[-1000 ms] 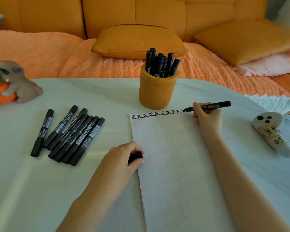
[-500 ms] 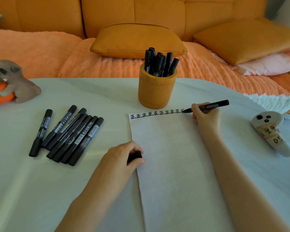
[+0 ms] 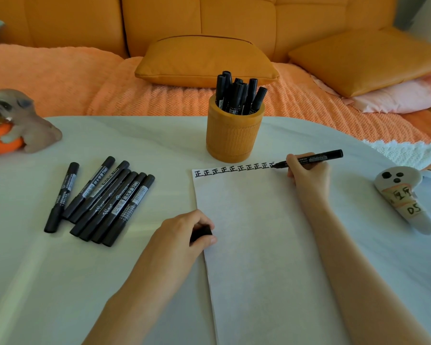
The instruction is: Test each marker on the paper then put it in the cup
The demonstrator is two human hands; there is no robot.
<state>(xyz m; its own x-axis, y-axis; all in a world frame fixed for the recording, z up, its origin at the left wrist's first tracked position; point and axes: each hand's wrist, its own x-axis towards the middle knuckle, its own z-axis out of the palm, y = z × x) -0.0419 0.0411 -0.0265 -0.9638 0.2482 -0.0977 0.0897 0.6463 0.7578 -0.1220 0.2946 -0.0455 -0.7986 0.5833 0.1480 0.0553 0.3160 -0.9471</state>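
A white sheet of paper [image 3: 254, 232] lies on the table with a row of black characters along its top edge. My right hand [image 3: 307, 174] grips a black marker [image 3: 314, 158] whose tip touches the paper at the right end of that row. My left hand [image 3: 184, 235] rests at the paper's left edge and holds a black marker cap [image 3: 201, 232]. An orange cup [image 3: 233, 134] behind the paper holds several black markers [image 3: 237, 95] upright. Several capped black markers [image 3: 102, 200] lie in a loose group on the table at the left.
The white table [image 3: 60, 282] has a rounded far edge. A grey animal figure on an orange base [image 3: 13, 125] stands at the far left. A white ghost-shaped toy [image 3: 403, 197] lies at the right. An orange sofa with cushions [image 3: 204, 61] stands behind the table.
The marker tip has moved slightly left and down at the end of the row of characters. My left hand has stayed in place.
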